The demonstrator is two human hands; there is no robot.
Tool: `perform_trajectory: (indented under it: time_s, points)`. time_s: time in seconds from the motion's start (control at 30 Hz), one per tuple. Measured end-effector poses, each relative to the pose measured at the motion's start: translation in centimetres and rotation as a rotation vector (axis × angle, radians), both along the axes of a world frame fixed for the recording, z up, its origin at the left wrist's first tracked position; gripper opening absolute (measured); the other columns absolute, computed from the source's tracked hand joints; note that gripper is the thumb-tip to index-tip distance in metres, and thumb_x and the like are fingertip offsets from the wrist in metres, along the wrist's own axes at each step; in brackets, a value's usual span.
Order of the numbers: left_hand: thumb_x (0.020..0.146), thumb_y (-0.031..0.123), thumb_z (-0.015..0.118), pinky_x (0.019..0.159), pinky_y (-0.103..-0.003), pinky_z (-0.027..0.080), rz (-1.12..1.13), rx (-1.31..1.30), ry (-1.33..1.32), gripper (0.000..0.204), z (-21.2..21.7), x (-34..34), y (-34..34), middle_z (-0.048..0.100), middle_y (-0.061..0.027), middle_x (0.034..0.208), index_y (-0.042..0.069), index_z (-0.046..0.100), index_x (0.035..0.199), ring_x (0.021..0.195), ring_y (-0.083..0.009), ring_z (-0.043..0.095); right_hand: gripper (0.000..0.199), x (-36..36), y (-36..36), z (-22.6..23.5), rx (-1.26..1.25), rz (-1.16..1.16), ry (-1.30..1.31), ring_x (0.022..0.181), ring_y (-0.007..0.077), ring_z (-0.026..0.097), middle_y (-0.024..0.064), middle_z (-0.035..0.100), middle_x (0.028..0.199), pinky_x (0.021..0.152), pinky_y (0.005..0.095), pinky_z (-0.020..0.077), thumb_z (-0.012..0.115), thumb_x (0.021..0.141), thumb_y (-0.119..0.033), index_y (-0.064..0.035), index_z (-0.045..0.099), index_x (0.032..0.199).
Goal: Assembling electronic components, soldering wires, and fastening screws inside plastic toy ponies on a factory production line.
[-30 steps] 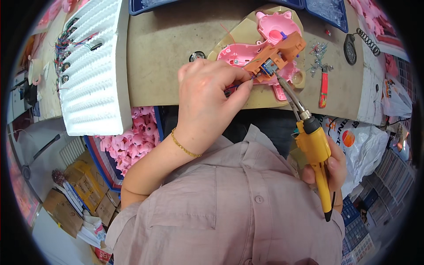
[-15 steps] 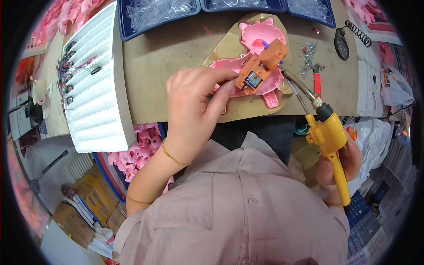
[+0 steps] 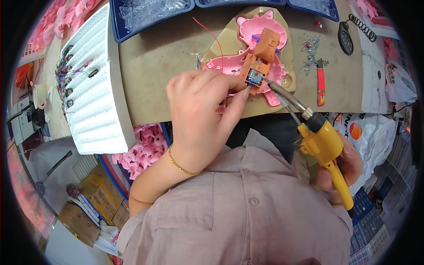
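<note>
My left hand [image 3: 201, 104] is closed in a pinch at a thin blue wire beside a small motor [image 3: 255, 78]. A red wire [image 3: 216, 37] sticks up from behind its fingers. The motor sits in an orange plastic housing [image 3: 267, 44], which lies in a pink animal-shaped shell half [image 3: 260, 25] on a tan moulded holder [image 3: 222, 43]. Wrapped around the handle of a yellow soldering gun [image 3: 323, 140], my right hand [image 3: 350, 165] is partly hidden by it. The iron's tip is at the motor's right side, close to my left fingertips; exact contact is too small to tell.
Blue bins [image 3: 152, 15] of clear plastic parts line the far edge. A white ribbed foam tray [image 3: 95, 88] with wired parts stands left. To the right are a red-handled tool [image 3: 321, 84], small wired pieces [image 3: 310, 51] and a black coiled-cord object [image 3: 346, 39]. Pink parts [image 3: 139, 150] fill a bin below.
The soldering iron's tip has moved left and down, from beside the housing to the motor. My left hand has shifted slightly right, and the red wire now stands up above it.
</note>
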State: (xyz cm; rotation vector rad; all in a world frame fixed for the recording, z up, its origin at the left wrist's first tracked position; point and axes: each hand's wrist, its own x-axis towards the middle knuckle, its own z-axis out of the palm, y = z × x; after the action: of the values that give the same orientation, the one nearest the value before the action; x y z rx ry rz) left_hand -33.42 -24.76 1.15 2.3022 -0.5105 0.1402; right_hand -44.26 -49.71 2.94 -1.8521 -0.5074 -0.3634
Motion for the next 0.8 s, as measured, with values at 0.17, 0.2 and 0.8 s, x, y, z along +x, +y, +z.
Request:
perform_trajectory:
  time_s: [0.17, 0.2, 0.8]
  points:
    - [0.074, 0.015, 0.07, 0.08, -0.035, 0.035, -0.008, 0.0, 0.007, 0.007, 0.3, 0.1, -0.1, 0.061, 0.002, 0.076, 0.013, 0.066, 0.08, 0.08, -0.0207, 0.054, 0.058, 0.6, 0.6, 0.5, -0.054, 0.048, 0.049, 0.079, 0.0296, 0.065, 0.0311, 0.056, 0.112, 0.066, 0.0328, 0.0537, 0.06, 0.086, -0.018, 0.0064, 0.033, 0.131]
    - [0.074, 0.015, 0.07, 0.08, -0.035, 0.035, -0.013, 0.008, 0.014, 0.007, 0.3, 0.1, 0.0, 0.061, 0.0017, 0.076, 0.012, 0.066, 0.08, 0.08, -0.0209, 0.054, 0.058, 0.7, 0.7, 0.4, -0.049, 0.051, 0.044, 0.079, 0.029, 0.064, 0.031, 0.056, 0.112, 0.066, 0.0324, 0.0534, 0.06, 0.086, -0.018, 0.0065, 0.033, 0.132]
    - [0.078, 0.009, 0.069, 0.077, -0.032, 0.036, 0.019, -0.079, 0.03, 0.007, -0.2, -0.5, -0.3, 0.062, -0.0027, 0.079, 0.007, 0.062, 0.08, 0.08, -0.0208, 0.051, 0.061, 0.8, 1.2, -0.5, 0.136, 0.078, 0.047, 0.093, 0.04, 0.062, 0.0411, 0.048, 0.116, 0.076, 0.0401, 0.0523, 0.072, 0.076, -0.003, 0.0029, 0.036, 0.124]
